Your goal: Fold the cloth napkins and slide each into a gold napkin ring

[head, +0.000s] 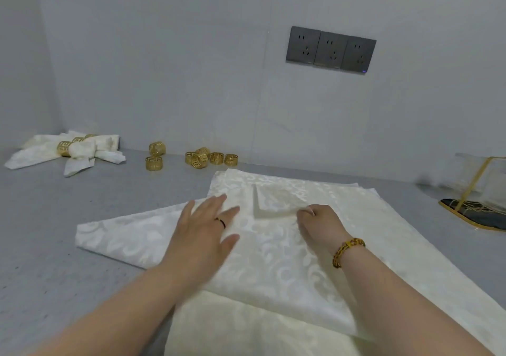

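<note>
Head view: the step looks like the first fold of the top napkin (pixel 273 248). To do it well, I judge, the left hand (pixel 208 227) should hold the cloth flat while the right hand (pixel 319 221) draws the turned-in corner (pixel 276 199) straight and creases it. The left fingers lie straight and spread on the cloth. The right fingers curl, pinching the corner's near edge, and the corner lies at 11 o'clock of them. Loose rings (pixel 210 158) sit at 11 o'clock, well apart.

Seven loose gold rings (pixel 154 163) on the surface (pixel 54 246); three ringed napkins (pixel 79 150); flat napkins (pixel 273 259) stacked (at least two, layers unclear); three wall sockets (pixel 330 50); two hands, left hand (pixel 204 227) and right hand (pixel 319 222)
</note>
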{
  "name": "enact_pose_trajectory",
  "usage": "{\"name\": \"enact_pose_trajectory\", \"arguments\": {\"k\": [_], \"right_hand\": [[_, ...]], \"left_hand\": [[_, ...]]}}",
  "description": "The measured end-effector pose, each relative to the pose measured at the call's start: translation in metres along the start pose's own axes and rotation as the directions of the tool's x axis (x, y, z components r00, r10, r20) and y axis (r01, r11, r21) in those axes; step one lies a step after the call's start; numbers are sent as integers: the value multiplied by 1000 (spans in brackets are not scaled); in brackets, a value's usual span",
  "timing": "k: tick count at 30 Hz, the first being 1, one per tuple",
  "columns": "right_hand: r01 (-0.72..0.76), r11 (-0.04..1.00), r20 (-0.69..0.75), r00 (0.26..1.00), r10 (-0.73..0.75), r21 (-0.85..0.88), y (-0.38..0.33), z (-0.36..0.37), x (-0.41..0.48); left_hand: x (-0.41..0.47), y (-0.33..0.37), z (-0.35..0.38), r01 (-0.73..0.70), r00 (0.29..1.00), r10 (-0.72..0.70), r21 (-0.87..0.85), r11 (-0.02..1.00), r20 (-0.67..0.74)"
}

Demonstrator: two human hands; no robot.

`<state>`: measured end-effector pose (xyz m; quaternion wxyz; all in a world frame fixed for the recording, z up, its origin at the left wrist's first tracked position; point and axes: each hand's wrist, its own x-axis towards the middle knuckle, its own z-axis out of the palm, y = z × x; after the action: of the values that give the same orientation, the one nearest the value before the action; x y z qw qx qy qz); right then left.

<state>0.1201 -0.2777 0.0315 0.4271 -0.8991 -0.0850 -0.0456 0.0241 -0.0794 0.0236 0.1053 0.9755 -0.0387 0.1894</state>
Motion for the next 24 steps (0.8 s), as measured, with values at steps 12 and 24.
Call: {"name": "enact_pose_trajectory", "arguments": {"k": [12, 24], "right_hand": [[-140, 911, 16, 987, 158, -389, 16, 25, 104], [-241, 867, -32, 967, 253, -436, 32, 36, 157]], "left_hand": [[52, -17, 56, -108, 883, 109, -28, 994, 457], [74, -27, 75, -207, 884, 212, -57, 977, 418]]}}
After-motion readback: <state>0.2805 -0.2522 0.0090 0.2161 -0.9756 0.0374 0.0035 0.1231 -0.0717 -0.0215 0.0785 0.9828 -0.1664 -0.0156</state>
